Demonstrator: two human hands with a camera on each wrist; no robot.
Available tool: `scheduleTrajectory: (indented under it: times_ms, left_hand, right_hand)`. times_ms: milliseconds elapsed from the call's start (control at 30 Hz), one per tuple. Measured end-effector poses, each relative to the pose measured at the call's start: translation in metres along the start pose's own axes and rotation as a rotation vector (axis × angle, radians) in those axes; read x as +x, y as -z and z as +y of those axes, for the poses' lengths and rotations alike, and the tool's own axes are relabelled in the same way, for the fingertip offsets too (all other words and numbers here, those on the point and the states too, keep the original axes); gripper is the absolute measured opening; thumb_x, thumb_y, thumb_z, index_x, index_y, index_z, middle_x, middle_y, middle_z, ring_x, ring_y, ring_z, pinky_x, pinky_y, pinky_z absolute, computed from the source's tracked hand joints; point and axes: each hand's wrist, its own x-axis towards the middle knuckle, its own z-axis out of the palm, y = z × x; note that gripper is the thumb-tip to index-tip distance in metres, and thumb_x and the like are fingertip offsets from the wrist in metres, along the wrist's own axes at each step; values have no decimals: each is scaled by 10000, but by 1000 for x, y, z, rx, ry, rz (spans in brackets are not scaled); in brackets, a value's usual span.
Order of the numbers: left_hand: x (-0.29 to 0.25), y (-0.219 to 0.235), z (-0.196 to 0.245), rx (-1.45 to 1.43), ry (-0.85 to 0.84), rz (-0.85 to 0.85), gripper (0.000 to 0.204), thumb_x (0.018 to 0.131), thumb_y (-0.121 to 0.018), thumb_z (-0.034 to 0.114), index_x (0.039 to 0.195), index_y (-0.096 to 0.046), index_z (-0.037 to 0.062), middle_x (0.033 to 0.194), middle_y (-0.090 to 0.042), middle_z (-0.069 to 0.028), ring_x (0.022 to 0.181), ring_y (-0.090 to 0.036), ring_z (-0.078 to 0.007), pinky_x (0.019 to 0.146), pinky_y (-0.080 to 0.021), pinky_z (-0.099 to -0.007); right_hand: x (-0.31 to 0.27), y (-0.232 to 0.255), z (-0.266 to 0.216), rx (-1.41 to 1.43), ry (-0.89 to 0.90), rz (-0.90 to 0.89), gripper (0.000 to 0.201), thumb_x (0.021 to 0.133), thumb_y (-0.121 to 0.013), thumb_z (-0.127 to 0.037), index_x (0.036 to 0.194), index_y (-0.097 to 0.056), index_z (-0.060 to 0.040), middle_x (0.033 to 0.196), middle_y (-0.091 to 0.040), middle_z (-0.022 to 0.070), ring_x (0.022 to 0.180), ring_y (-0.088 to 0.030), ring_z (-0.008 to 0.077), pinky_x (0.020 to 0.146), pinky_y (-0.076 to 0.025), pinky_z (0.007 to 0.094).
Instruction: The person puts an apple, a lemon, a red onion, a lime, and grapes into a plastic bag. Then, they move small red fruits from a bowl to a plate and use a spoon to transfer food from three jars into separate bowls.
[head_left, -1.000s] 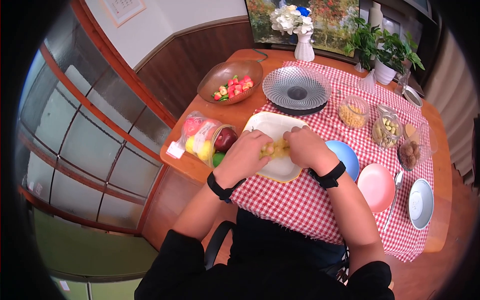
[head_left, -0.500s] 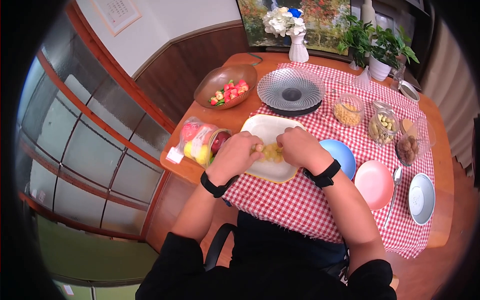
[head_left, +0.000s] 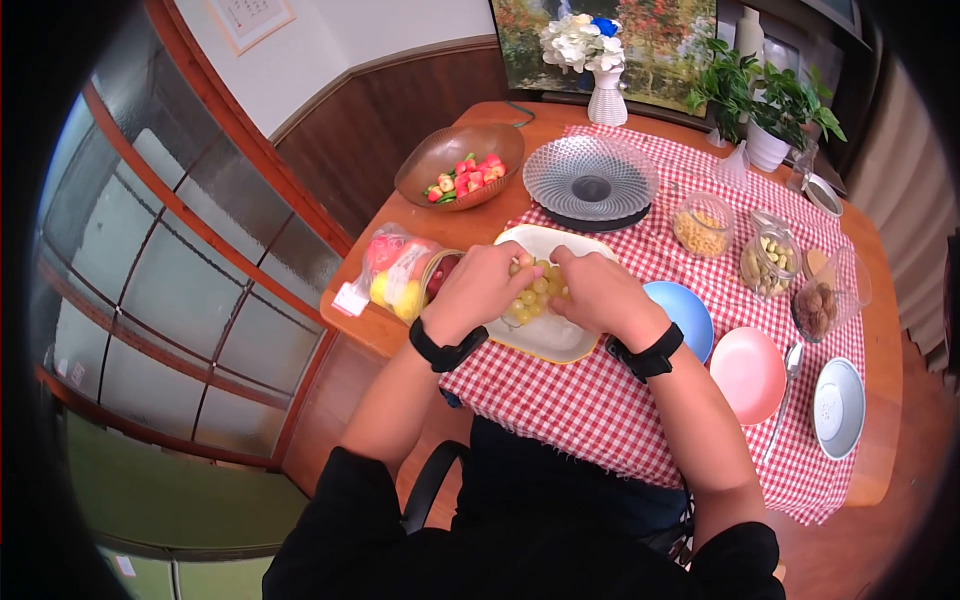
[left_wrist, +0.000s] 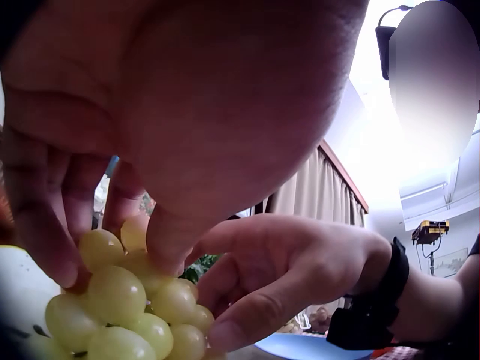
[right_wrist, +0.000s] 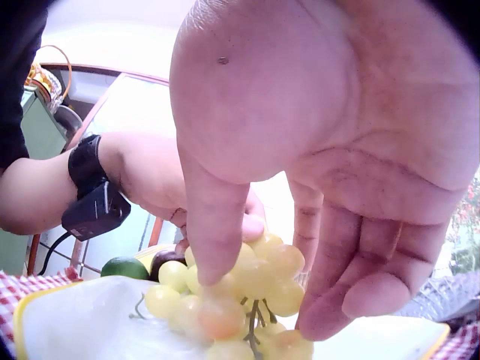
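Observation:
A bunch of pale green grapes is held between both hands, over a white tray with a yellow rim. The left hand pinches the upper grapes between thumb and fingers, as the left wrist view shows. From the other side, the right hand grips the bunch, its thumb lying against the grapes in the right wrist view. A thin brown stem shows among them. Past the left hand, a see-through bag of fruit lies partly covered by that hand.
A brown bowl of small red fruits and a clear patterned glass dish stand behind the tray. To the right are a blue plate, a pink plate, a knife-like utensil, a grey bowl and several jars of food.
The grapes have come up from low in the tray and show larger between the hands. Both hands have drawn closer together around the bunch.

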Motion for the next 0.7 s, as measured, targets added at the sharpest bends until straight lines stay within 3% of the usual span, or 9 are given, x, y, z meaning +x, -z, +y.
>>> scheduleTrajectory:
  times_ms: [100,167,300,367,400,467,600,700]
  left_hand:
    - [6,-17,-14,55,68,58,334,958,-725,314,993,-709,-18,931,-736,-179,774,-719,-275,706,-536,-389]
    - [3,-20,-17,97,-53,251,333,943,-739,311,1017,-708,-13,953,-733,-185,807,-725,-291,727,-547,-401]
    - [-7,-2,-12,151,-98,265,348,926,-752,314,1062,-701,-2,955,-717,-171,802,-712,-296,757,-555,-404]
    - [-14,7,-8,86,-74,92,340,890,-786,272,1088,-699,10,958,-696,-157,870,-697,-305,807,-552,-401]
    - [-17,7,-7,86,-74,91,340,890,-786,272,1088,-699,10,958,-696,-157,870,-697,-305,807,-552,-401]
    - [-23,5,-6,70,-121,-20,377,824,-839,216,1103,-685,16,1075,-664,-163,990,-667,-326,879,-534,-408]
    - [-24,-8,-7,109,-91,-77,582,721,-899,168,1217,-626,37,1196,-581,-187,1132,-611,-378,974,-501,-424]
    - [-23,-11,-2,93,-60,-63,571,712,-892,146,1203,-623,36,1199,-580,-190,1140,-606,-396,973,-506,-427]
  right_hand:
    - [3,-11,10,-23,44,42,371,827,-747,-166,1113,-622,36,916,-726,234,933,-717,414,823,-579,500]
    - [5,-16,15,-36,66,86,343,822,-743,-160,1088,-648,35,910,-725,232,930,-717,410,824,-579,499]
    - [4,-18,15,-55,77,154,261,813,-735,-141,1003,-709,35,909,-722,242,924,-720,396,835,-579,492]
    - [5,-19,17,-54,65,136,245,812,-732,-136,987,-714,35,912,-726,243,915,-722,399,828,-580,492]
    - [6,-19,18,-54,57,119,230,812,-728,-131,971,-718,35,915,-730,243,907,-725,401,820,-581,492]
    - [7,-16,15,-57,25,87,238,818,-717,-125,991,-708,38,915,-732,244,897,-727,405,809,-582,494]
    - [4,-11,7,-54,-23,47,267,835,-679,-105,1053,-669,48,904,-738,243,878,-731,414,783,-582,504]
    - [4,-10,5,-29,-57,42,272,842,-663,-96,1074,-648,45,896,-734,255,883,-729,417,793,-579,512]
